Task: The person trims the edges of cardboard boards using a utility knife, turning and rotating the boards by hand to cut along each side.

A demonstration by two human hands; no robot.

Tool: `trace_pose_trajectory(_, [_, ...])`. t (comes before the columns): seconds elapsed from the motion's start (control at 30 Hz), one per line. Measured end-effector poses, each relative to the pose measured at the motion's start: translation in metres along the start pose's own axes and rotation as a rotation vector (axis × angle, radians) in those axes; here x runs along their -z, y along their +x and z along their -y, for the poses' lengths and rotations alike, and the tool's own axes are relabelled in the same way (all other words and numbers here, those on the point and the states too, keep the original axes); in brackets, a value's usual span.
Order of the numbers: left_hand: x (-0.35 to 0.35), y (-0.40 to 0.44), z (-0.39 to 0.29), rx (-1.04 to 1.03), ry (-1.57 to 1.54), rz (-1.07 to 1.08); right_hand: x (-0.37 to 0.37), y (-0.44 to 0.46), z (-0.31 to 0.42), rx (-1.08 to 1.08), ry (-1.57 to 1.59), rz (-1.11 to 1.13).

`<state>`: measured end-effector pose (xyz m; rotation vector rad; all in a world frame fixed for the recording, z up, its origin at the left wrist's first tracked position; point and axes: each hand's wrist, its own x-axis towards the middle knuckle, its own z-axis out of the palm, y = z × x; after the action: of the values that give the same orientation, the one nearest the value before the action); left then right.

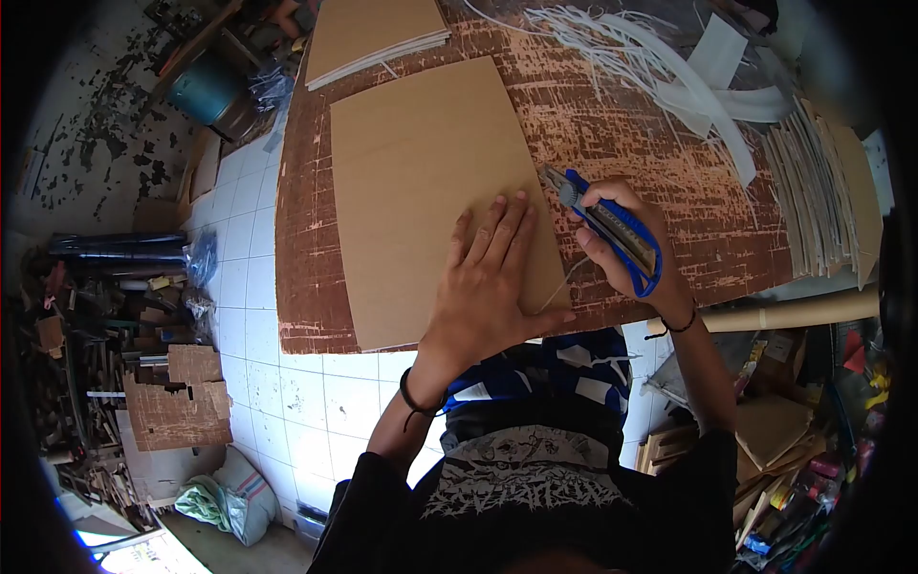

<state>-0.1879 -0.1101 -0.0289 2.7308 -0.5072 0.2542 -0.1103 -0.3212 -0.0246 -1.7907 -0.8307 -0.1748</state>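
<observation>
A large brown cardboard sheet (411, 163) lies flat near the left side of the worn wooden table (650, 191). My left hand (488, 268) rests flat on its lower right part, fingers stretched out and thumb toward the right edge. In my right hand (622, 220) is a blue utility knife (617, 230), gripped just right of the sheet. Its metal tip points up and left, close to the sheet's right edge. A thin pale strip (567, 285) crosses the sheet's edge by my left thumb.
Another stack of cardboard sheets (378, 38) lies at the table's far left. White offcut strips (660, 67) pile up at the far right. Upright cardboard pieces (822, 191) lean at the right edge. A brown cardboard tube (794, 311) lies below, and scrap (177, 402) heaps up at left.
</observation>
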Motion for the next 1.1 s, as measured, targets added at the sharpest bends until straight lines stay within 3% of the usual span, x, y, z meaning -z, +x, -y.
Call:
trace_pose_trajectory(0.37, [0.000,0.000,0.000,0.007,-0.012,0.002,-0.014,-0.010,0.024,0.010,-0.187,0.018])
trace_pose_trajectory(0.73, [-0.002,-0.001,0.001,-0.002,-0.047,-0.012,-0.004,-0.046,0.057,-0.103,-0.100,0.032])
trace_pose_trajectory(1.1, [-0.002,-0.002,0.000,0.016,0.003,0.007,-0.014,-0.039,0.028,-0.172,-0.028,-0.173])
